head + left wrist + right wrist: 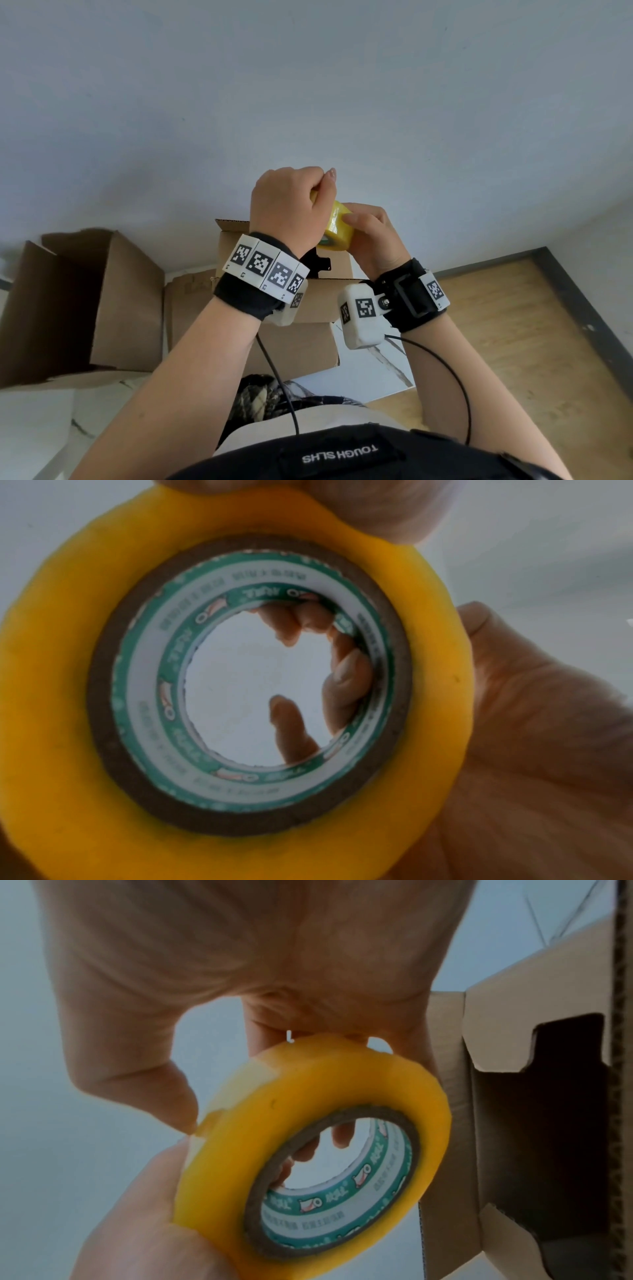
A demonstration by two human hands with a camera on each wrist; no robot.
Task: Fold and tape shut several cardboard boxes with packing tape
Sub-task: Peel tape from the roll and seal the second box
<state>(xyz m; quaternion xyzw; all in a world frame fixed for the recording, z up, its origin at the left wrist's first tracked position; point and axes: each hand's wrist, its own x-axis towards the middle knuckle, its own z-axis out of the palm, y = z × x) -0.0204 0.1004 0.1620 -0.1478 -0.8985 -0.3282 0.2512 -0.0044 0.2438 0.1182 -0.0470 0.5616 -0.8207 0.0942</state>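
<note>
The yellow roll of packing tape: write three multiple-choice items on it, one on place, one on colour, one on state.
1. Where is the yellow roll of packing tape?
A. inside a box
B. on the floor
C. held up in both hands

2. What colour is the print inside its core?
A. green and white
B. red
C. black

3. The brown cardboard box behind the hands is
A. taped shut
B. untaped, flap up
C. crushed flat

Key: C, left hand and right hand grip it; A, left wrist view; B, its flap stands up.

Both hands sit at the frame's centre, the left hand (287,202) and right hand (373,236) on either side of a tape roll (337,226). Below them stands a box (308,308); another box (113,301) lies at left on the tabletop (41,428).
</note>
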